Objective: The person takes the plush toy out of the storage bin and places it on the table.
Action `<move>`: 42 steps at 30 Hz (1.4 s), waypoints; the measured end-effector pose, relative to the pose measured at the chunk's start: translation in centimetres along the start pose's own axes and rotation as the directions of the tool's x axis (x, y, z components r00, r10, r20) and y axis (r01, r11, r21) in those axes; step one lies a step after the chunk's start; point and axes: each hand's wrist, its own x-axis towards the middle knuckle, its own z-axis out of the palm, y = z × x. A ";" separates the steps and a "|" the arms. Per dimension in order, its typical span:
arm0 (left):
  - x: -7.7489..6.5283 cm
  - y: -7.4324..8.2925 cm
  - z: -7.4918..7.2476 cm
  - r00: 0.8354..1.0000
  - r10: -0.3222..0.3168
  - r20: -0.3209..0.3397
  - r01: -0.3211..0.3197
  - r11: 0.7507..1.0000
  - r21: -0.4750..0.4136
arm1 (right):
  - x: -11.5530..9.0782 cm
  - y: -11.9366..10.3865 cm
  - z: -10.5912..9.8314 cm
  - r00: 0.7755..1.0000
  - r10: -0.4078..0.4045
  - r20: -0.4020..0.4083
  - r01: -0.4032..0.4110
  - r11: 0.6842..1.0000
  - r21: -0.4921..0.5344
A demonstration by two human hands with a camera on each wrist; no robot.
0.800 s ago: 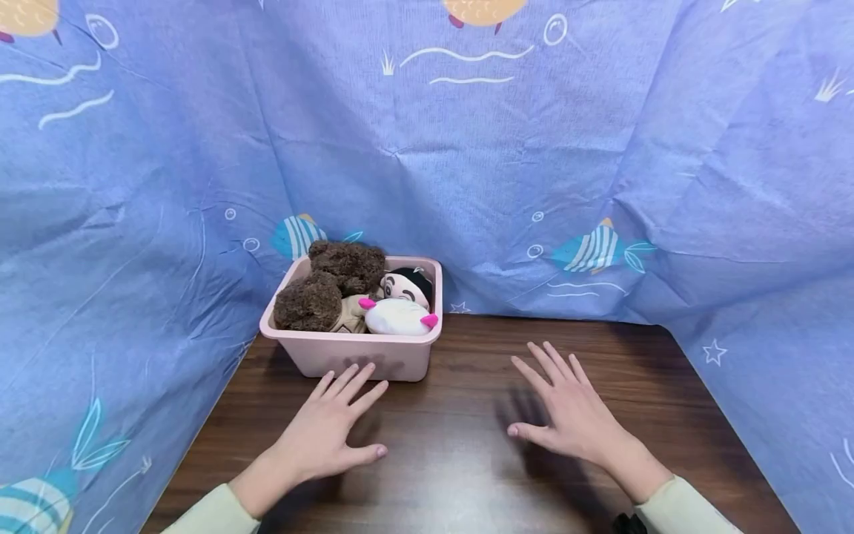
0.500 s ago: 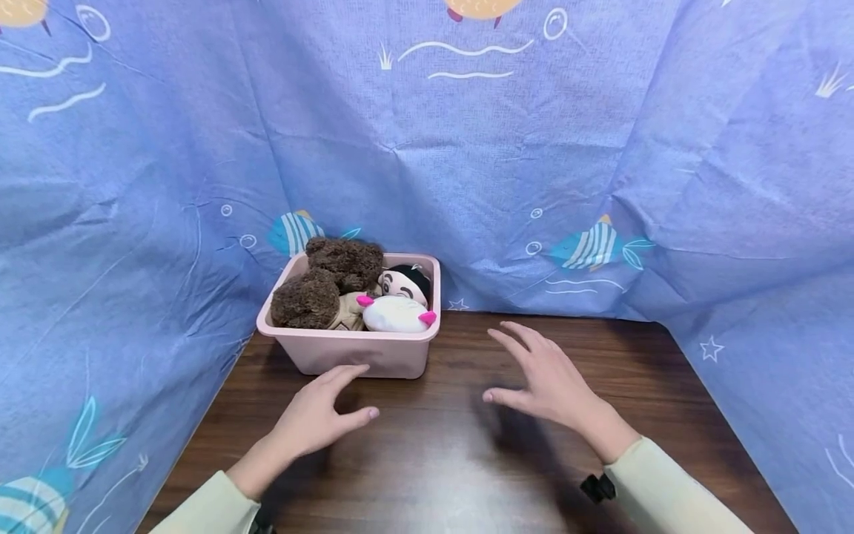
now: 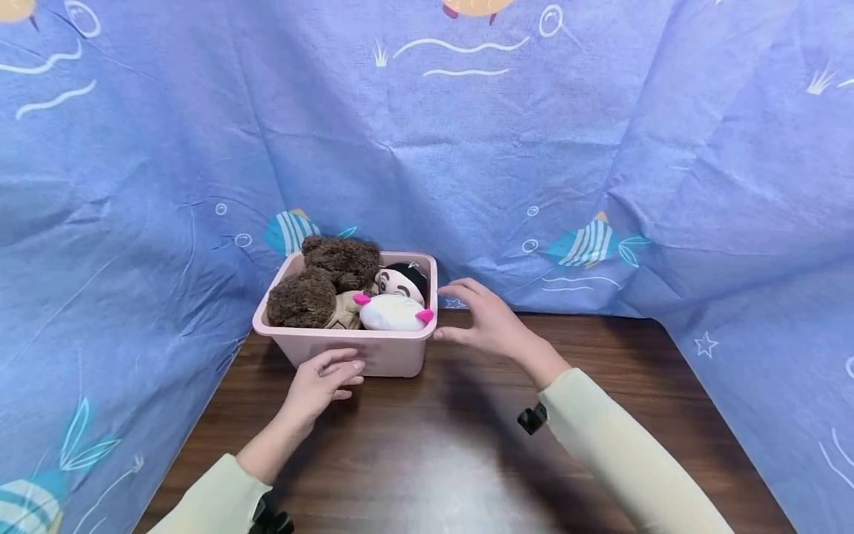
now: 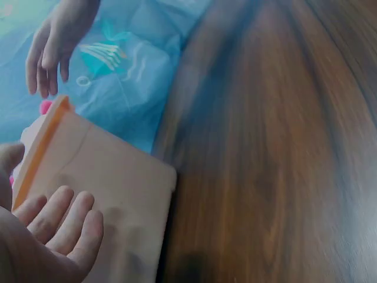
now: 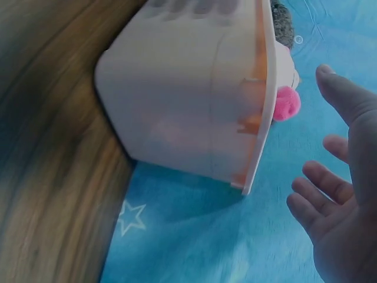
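Note:
A pink plastic bin [image 3: 394,357] stands on the table at the back left. My left hand [image 3: 323,382] is at its front wall, fingers loosely bent and holding nothing; the left wrist view shows its palm beside the bin wall [image 4: 121,171]. My right hand [image 3: 490,324] hovers at the right rim, thumb and fingers apart, empty in the right wrist view beside the rim [image 5: 268,88]. Inside the bin lie a white plush [image 3: 392,313] with pink tips, a doll's head [image 3: 400,283] with black hair or cap, and two curly brown plush shapes, one in front [image 3: 303,298], one behind [image 3: 342,261].
The dark wood tabletop [image 3: 427,460] extends in front and to the right of the bin. A blue cloth [image 3: 467,170] printed with fish and stars hangs behind and along both sides. Small black devices, such as the one [image 3: 532,419] at the right sleeve, sit at the wrists.
My right hand has moved left and away from me to the bin's right rim. The left hand has turned and its spread fingers have drawn together by the front wall. The bin stays put.

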 end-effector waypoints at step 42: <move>2.2 2.5 0.5 0.979 -0.194 -0.071 0.150 0.903 -0.403 | 7.6 -2.8 4.2 0.975 0.044 0.219 -0.029 0.997 -0.071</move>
